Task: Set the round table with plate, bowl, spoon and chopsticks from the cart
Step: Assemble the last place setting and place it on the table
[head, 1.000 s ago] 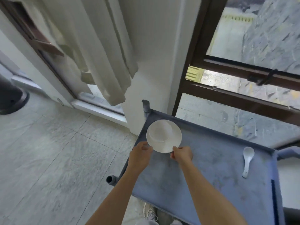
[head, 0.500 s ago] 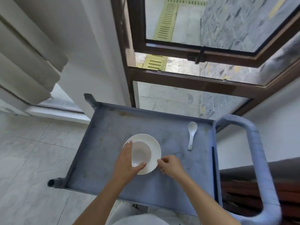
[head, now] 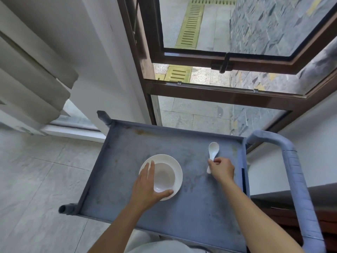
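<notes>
curtain [head: 34,73]: pale folds, upper left of the frame, hanging clear of the floor.
floor [head: 36,189]: light grey tiles, left and lower left of the frame.
cart [head: 200,207]: blue-grey tray top with a raised rim, centre and lower centre; surface scuffed and stained.
left hand [head: 145,187]: left of centre on the cart; fingers spread along the left side of the bowl, thumb hooked over its near edge. the hand cups the bowl; whether it bears any weight cannot be told.
bowl [head: 164,177]: white, upright, sitting inside the plate, centre-left of the cart.
plate [head: 177,170]: white, round, flat on the cart surface under the bowl; its right rim is clear of the hand.
spoon [head: 213,152]: white, lying on the cart right of centre, scoop end towards the top of the frame, handle running down under the right hand.
right hand [head: 222,168]: right of centre; fingers curled and closed on the spoon handle. the tip of the handle shows just below the fingers.
cart handle [head: 295,179]: blue tube, right edge of the cart, looping down the right of the frame.
window [head: 228,73]: dark brown frame, upper centre to upper right, with paving and a yellow drain grating seen through the glass.
chopsticks: cannot be identified in this view.
</notes>
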`<state>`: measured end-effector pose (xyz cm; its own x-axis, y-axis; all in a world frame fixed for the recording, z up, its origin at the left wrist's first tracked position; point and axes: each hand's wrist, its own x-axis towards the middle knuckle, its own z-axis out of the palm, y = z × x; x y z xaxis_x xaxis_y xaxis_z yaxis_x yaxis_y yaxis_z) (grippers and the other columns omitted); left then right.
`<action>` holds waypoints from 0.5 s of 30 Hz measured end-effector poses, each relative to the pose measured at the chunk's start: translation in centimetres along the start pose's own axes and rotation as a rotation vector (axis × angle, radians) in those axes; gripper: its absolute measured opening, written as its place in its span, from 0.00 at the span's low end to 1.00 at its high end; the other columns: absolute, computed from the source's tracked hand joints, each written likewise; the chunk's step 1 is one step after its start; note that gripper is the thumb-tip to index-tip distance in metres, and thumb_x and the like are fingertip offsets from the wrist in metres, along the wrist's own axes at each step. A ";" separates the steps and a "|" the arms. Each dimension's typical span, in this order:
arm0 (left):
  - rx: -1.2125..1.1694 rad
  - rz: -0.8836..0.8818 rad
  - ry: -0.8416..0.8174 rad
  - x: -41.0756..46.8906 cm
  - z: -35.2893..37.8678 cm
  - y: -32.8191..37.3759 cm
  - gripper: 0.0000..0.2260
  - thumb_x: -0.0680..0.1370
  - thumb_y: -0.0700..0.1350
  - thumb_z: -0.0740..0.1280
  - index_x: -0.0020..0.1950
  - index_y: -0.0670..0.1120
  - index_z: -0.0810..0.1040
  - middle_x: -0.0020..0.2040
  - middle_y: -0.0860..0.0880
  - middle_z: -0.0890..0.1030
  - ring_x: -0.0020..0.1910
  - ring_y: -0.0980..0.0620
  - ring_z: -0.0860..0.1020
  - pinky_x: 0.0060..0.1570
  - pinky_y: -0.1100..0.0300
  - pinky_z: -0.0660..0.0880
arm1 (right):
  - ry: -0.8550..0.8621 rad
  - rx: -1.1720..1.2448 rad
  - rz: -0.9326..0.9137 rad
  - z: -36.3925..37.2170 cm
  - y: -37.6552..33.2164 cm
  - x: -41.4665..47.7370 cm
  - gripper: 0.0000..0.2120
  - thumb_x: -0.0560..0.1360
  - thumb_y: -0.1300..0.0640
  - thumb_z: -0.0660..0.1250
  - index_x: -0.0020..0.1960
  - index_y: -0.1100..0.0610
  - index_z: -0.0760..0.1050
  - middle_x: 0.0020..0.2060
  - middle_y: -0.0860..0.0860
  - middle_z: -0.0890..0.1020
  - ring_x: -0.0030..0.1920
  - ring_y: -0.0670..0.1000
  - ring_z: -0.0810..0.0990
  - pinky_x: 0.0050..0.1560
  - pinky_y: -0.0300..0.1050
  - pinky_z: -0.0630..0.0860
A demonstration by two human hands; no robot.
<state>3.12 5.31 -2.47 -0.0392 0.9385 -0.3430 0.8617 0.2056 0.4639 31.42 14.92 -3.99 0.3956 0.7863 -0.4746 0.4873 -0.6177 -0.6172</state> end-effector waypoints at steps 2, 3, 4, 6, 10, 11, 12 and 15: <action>0.006 0.005 -0.004 0.6 -0.3 0.0 0.62 0.61 0.81 0.61 0.85 0.51 0.42 0.86 0.50 0.50 0.84 0.49 0.53 0.78 0.49 0.60 | -0.073 0.122 -0.037 0.9 -0.8 -2.5 0.10 0.78 0.52 0.74 0.52 0.58 0.86 0.45 0.53 0.88 0.44 0.51 0.82 0.45 0.44 0.74; 0.011 0.010 -0.003 0.9 -0.4 0.0 0.62 0.61 0.81 0.61 0.85 0.51 0.42 0.86 0.50 0.50 0.84 0.49 0.53 0.78 0.49 0.61 | -0.121 0.190 -0.067 1.5 -1.2 -4.1 0.08 0.77 0.53 0.75 0.50 0.58 0.87 0.41 0.51 0.88 0.39 0.48 0.81 0.42 0.44 0.76; 0.018 0.017 -0.002 1.3 -0.6 0.0 0.62 0.61 0.81 0.61 0.85 0.50 0.43 0.86 0.51 0.50 0.84 0.49 0.53 0.78 0.48 0.62 | -0.181 0.258 -0.091 2.1 -1.4 -6.0 0.05 0.77 0.55 0.76 0.48 0.56 0.88 0.36 0.48 0.87 0.35 0.46 0.80 0.37 0.41 0.76; 0.029 0.024 -0.006 2.0 -0.8 0.0 0.62 0.61 0.82 0.61 0.85 0.50 0.44 0.86 0.51 0.52 0.83 0.48 0.55 0.77 0.47 0.64 | -0.307 0.326 -0.137 3.2 -1.9 -9.6 0.04 0.76 0.57 0.77 0.42 0.52 0.88 0.32 0.46 0.87 0.31 0.42 0.80 0.32 0.35 0.75; 0.031 0.050 -0.032 2.5 -0.9 -0.1 0.63 0.60 0.81 0.59 0.85 0.48 0.43 0.86 0.49 0.51 0.84 0.48 0.52 0.78 0.45 0.61 | -0.398 0.104 -0.182 5.4 -2.9 -13.0 0.05 0.72 0.49 0.77 0.41 0.49 0.89 0.35 0.45 0.89 0.37 0.43 0.86 0.39 0.41 0.82; 0.037 0.064 -0.036 2.4 -0.9 -0.3 0.63 0.61 0.80 0.59 0.85 0.48 0.43 0.86 0.49 0.51 0.84 0.47 0.52 0.78 0.45 0.60 | -0.384 0.046 -0.183 5.9 -3.2 -13.2 0.06 0.72 0.48 0.77 0.41 0.50 0.89 0.34 0.45 0.88 0.38 0.44 0.86 0.42 0.42 0.83; 0.043 0.083 -0.043 2.4 -0.9 -0.5 0.62 0.62 0.78 0.62 0.85 0.48 0.42 0.86 0.48 0.51 0.84 0.47 0.51 0.79 0.46 0.60 | -0.363 0.007 -0.179 6.3 -3.6 -13.3 0.07 0.71 0.48 0.78 0.40 0.51 0.89 0.34 0.46 0.88 0.39 0.45 0.86 0.44 0.43 0.83; 0.087 0.144 -0.047 2.4 -1.1 -1.1 0.60 0.65 0.72 0.70 0.85 0.48 0.42 0.85 0.47 0.52 0.84 0.48 0.52 0.77 0.48 0.62 | -0.301 -0.095 -0.184 7.4 -4.3 -13.2 0.12 0.70 0.44 0.78 0.38 0.53 0.87 0.33 0.47 0.88 0.38 0.47 0.85 0.45 0.44 0.83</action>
<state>1.53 7.59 -2.92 0.1095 0.9422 -0.3166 0.8973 0.0433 0.4393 18.36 7.26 0.28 0.0543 0.8442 -0.5332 0.6048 -0.4527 -0.6552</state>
